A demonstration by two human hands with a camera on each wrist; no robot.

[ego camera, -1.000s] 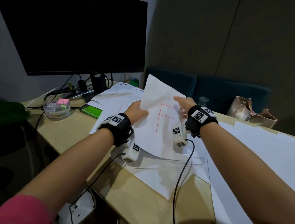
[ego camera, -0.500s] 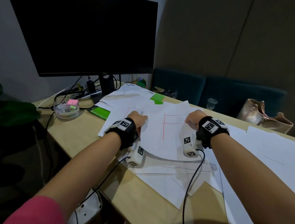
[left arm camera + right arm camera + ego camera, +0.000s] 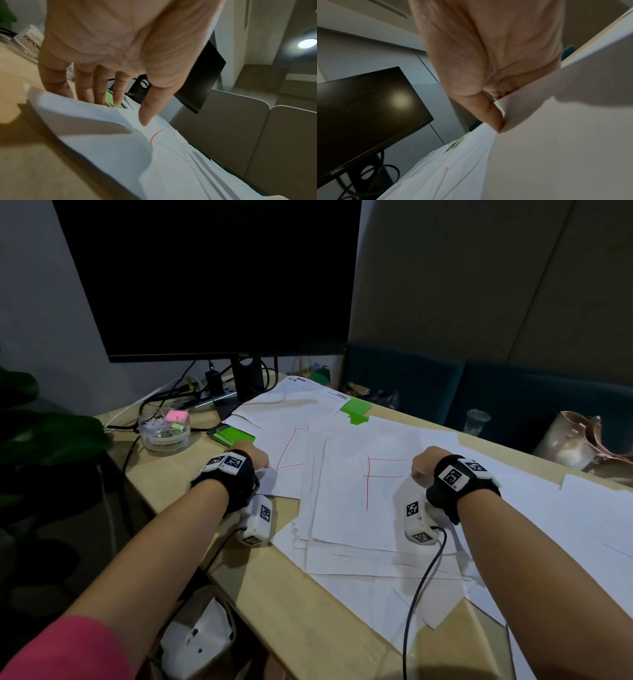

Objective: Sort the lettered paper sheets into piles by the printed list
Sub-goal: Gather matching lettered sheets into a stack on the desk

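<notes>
Mostly sheets [image 3: 342, 522] across desk [image 3: 308, 628], monitor [image 3: 212, 275] behind.

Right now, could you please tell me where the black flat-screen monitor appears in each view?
Head: black flat-screen monitor fills the upper left.
Left wrist: right of the left hand, at.
Right wrist: left side, DELL logo showing.
Shared landmark: the white paper sheets with red strokes, lying below it.

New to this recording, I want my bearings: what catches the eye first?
A white paper sheet with a red letter F lies atop loose white sheets in the middle of the pale wooden desk, its right edge pinched by the right hand; the left hand fingers a neighbouring sheet at its lifted corner. A large black monitor stands dark behind them.
</notes>
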